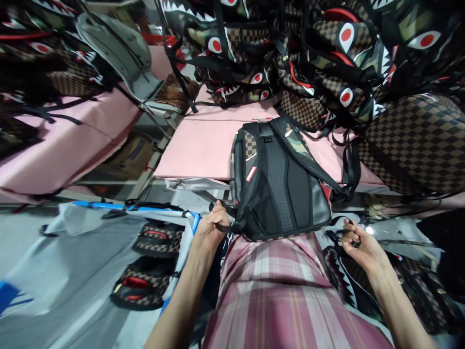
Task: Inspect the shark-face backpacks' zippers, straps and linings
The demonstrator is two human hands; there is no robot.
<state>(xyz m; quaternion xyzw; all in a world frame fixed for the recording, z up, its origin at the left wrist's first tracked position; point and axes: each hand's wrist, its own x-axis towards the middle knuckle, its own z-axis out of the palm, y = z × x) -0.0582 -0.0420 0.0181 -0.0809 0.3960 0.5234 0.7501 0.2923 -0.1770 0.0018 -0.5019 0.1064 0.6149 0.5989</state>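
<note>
A black backpack (278, 194) with checkered and camouflage patches lies back panel up over the near edge of the pink table (196, 145). Its shoulder straps face me, and a small red label shows on the left one. At the pack's lower left corner, my left hand (214, 222) is closed around a black strap. Off the lower right corner, my right hand (356, 240) pinches the thin end of the other black strap. The pack's front is hidden beneath it.
Several checkered bags with shark faces (347, 36) are heaped along the table's back and right. A grey chair (116, 53) stands behind left. To my lower left, a blue-rimmed white bin (90, 252) holds more bags (145, 283); others lie at lower right (410, 286).
</note>
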